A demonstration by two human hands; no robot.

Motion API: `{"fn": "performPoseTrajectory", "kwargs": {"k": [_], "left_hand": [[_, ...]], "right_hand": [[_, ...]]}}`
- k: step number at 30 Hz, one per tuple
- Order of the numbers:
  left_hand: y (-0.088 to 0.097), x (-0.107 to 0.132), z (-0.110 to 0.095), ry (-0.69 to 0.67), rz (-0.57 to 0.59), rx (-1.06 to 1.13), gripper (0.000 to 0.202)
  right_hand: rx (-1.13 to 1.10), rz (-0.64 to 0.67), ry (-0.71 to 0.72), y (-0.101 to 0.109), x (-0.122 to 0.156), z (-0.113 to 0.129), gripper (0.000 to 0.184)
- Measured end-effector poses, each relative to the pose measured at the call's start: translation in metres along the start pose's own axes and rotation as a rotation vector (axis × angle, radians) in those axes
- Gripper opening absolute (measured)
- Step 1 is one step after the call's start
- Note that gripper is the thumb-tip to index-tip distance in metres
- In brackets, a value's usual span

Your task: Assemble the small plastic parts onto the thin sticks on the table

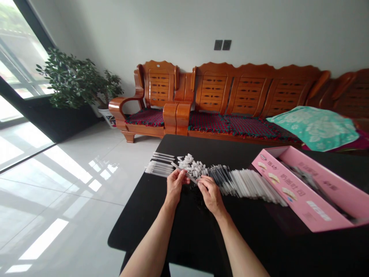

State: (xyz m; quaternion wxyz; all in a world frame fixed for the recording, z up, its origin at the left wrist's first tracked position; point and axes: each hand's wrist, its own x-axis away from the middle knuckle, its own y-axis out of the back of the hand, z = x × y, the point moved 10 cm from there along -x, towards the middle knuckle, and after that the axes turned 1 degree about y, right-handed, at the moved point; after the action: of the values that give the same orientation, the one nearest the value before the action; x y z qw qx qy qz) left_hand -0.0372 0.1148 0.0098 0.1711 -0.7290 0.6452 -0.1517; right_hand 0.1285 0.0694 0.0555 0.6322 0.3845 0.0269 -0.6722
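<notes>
Both my hands are over a black table (184, 231). My left hand (175, 186) pinches the far end of a thin white pen (184, 173), fingers closed round it. My right hand (210, 192) grips the same pen at its near end, fingers curled. Just beyond the hands lies a heap of small white caps (193, 164). To the left, a few finished white pens (160, 165) lie side by side. To the right, a long row of clear pen tubes and dark refills (245, 181) is spread out.
An open pink cardboard box (311, 192) lies on the table's right side. Behind the table stand a wooden sofa (248, 96) and armchair (150, 100) with red cushions, and a teal cloth (317, 129). A potted plant (75, 80) stands by the window at left.
</notes>
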Motion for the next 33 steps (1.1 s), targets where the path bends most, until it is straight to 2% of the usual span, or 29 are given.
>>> {"fn": "performPoseTrajectory", "kwargs": {"k": [2, 5, 8, 11, 16, 19, 24, 27, 30, 33], "left_hand": [[0.0, 0.0, 0.0, 0.005, 0.004, -0.007, 0.043], [0.0, 0.0, 0.001, 0.01, -0.001, -0.004, 0.044], [0.002, -0.001, 0.001, 0.006, -0.011, 0.002, 0.043], [0.01, -0.004, 0.0, -0.018, -0.048, 0.008, 0.043], [0.026, -0.008, 0.0, -0.031, -0.119, 0.041, 0.043], [0.021, -0.008, 0.002, -0.012, -0.084, 0.061, 0.042], [0.004, -0.002, 0.002, 0.013, 0.009, 0.057, 0.041], [0.003, -0.002, 0.002, 0.008, 0.021, 0.05, 0.041], [0.022, -0.008, -0.004, -0.045, -0.086, 0.081, 0.041], [0.057, -0.011, -0.013, -0.127, -0.3, 0.168, 0.042]], "right_hand": [[-0.008, 0.002, 0.018, -0.001, 0.0, 0.001, 0.017], [0.017, -0.037, -0.032, 0.002, 0.001, -0.006, 0.005], [0.033, -0.026, -0.047, 0.003, 0.002, -0.008, 0.003], [0.052, -0.02, 0.006, 0.005, 0.001, -0.003, 0.005], [0.216, -0.092, 0.086, 0.013, 0.003, 0.0, 0.012], [0.257, -0.075, 0.105, 0.009, 0.003, 0.002, 0.009], [0.217, -0.065, 0.161, 0.002, 0.002, 0.017, 0.022], [0.2, -0.053, 0.189, 0.0, 0.002, 0.022, 0.021], [0.201, -0.087, 0.185, 0.013, 0.002, 0.016, 0.018], [0.251, -0.161, 0.148, 0.04, 0.003, 0.0, 0.017]]}}
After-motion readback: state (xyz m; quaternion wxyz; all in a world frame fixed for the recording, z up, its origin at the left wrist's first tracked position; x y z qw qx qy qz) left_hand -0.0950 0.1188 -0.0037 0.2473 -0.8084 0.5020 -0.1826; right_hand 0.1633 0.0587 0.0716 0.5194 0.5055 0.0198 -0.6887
